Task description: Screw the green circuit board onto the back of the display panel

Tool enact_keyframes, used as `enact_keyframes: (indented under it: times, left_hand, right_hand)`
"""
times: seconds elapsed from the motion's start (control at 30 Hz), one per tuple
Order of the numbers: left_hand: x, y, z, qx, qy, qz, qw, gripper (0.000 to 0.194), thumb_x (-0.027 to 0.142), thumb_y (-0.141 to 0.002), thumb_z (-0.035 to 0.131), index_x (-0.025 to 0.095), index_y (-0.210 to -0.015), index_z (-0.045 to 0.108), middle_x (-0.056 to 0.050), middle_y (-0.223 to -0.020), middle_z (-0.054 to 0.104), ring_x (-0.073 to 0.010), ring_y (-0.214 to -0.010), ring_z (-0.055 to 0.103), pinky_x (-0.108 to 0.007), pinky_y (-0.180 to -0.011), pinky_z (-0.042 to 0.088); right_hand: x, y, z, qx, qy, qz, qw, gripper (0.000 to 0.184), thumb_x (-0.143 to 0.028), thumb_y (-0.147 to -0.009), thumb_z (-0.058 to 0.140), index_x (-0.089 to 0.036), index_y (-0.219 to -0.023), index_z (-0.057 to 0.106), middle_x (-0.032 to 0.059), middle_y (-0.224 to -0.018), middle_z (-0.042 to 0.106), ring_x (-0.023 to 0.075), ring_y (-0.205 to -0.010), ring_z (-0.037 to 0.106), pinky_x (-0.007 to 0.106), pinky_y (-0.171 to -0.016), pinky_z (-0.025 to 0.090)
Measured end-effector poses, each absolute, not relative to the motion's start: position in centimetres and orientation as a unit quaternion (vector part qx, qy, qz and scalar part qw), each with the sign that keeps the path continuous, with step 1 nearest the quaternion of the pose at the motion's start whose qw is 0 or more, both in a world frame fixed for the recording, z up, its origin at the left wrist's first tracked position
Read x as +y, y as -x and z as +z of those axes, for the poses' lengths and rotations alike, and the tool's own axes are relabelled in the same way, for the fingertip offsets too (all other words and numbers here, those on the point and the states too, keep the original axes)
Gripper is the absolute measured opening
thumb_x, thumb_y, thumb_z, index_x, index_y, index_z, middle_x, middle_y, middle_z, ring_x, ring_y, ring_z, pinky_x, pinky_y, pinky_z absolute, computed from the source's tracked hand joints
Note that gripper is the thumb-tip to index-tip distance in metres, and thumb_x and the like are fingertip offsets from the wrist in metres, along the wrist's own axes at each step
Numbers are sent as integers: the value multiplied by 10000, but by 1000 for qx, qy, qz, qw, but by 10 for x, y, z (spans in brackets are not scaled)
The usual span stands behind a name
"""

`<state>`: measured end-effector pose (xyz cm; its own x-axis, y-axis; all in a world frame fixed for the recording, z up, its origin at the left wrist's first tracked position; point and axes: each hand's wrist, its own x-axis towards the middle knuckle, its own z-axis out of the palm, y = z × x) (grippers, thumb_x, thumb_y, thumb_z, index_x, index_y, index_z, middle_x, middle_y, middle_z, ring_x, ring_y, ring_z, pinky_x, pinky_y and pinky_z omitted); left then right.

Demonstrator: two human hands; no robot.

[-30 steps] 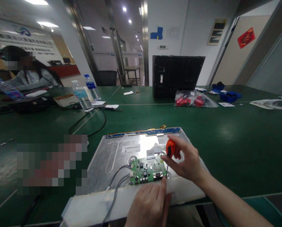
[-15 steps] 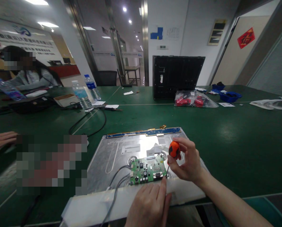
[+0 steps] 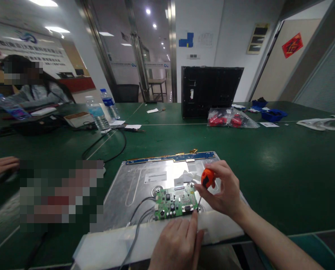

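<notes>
My right hand [image 3: 225, 187] holds a screwdriver [image 3: 207, 178] with a short orange and black handle, fingers around its top and the thumb off to the left. Its thin shaft slants down to the lower right corner of a green circuit board [image 3: 173, 201]. Beside the tip, the index finger of my left hand [image 3: 177, 242] is stretched out to that corner, its thumb apart and the other fingers partly bent. The board lies on a silvery metal panel [image 3: 136, 187] with a blue strip board [image 3: 167, 158] along its far edge. Whether a screw sits under the tip is too small to tell.
Grey cables [image 3: 140, 221] run from the board over a white strip [image 3: 108, 247] at the panel's near edge. Water bottles [image 3: 98, 116] stand far left. A black monitor [image 3: 209, 92] and a bag of red parts [image 3: 232, 119] sit behind. A person's hand [image 3: 1, 167] rests at left.
My right hand has shifted its fingers on the handle, the thumb moving left and away from it, and the handle has turned slightly. My left hand has stayed in place.
</notes>
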<state>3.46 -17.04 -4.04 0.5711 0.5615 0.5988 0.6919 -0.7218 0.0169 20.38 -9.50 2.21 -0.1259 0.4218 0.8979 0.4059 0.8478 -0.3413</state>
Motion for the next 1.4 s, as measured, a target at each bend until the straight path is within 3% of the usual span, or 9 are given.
enact_keyframes:
  times: [0.33, 0.6, 0.77, 0.9, 1.2, 1.4]
  left_hand:
    - [-171, -35, -38, -357, 880, -293, 108, 345, 208, -1029, 295, 48, -1139, 581, -66, -704, 669, -205, -567, 664, -326, -516, 538]
    - [-171, -34, -40, -358, 878, -297, 112, 344, 197, -1027, 294, 44, -1135, 583, -72, -704, 673, -199, -563, 664, -312, -522, 534]
    - [-170, -34, -41, -355, 879, -298, 109, 338, 197, -1023, 304, 38, -1141, 578, -73, -710, 677, -210, -570, 669, -331, -525, 547]
    - [-170, -35, -40, -357, 879, -298, 109, 353, 209, -1030, 290, 45, -1141, 582, -71, -703, 672, -203, -567, 666, -318, -521, 539]
    - [-170, -35, -38, -355, 878, -300, 114, 355, 207, -1033, 282, 44, -1132, 581, -67, -694, 672, -202, -552, 661, -320, -514, 534]
    - [-170, -35, -39, -358, 878, -295, 116, 351, 202, -1034, 279, 60, -1115, 590, -63, -688, 669, -199, -556, 662, -310, -521, 528]
  right_hand:
    - [-99, -206, 18, -750, 254, 42, 609, 493, -155, -811, 523, -206, -1292, 426, 43, -856, 607, 155, -634, 579, 257, -511, 506]
    - [-95, -204, 27, -761, 258, 7, 595, 410, -253, -866, 668, -248, -1251, 528, 17, -847, 564, 116, -573, 499, 224, -462, 465]
    - [-99, -206, 26, -768, 268, -2, 582, 484, -177, -868, 580, -216, -1339, 478, 11, -808, 571, 116, -540, 485, 239, -463, 459]
    - [-100, -208, 16, -758, 266, 60, 593, 492, -162, -830, 510, -197, -1314, 427, 41, -866, 607, 120, -538, 519, 254, -479, 483]
    - [-95, -203, 28, -761, 253, 26, 597, 418, -226, -866, 647, -254, -1257, 503, -3, -805, 557, 110, -549, 494, 206, -436, 448]
    - [-97, -204, 28, -760, 290, 47, 580, 468, -161, -843, 592, -216, -1298, 503, -6, -794, 561, 96, -520, 470, 207, -446, 449]
